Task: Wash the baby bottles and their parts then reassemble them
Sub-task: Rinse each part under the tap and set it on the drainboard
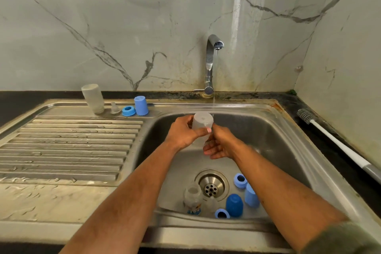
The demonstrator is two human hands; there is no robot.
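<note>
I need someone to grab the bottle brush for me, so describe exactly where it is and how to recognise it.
Start at the steel sink basin and look right, onto the dark countertop by the side wall. The long white-handled bottle brush lies there, grey bristle head toward the back. It is the only long, thin item; everything else is stubby bottle parts.

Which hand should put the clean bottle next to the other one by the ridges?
Probably the left hand. It already holds the bottle in its grip, and the upside-down bottle on the drainboard is on that side. The right hand only touches underneath, open.
</note>
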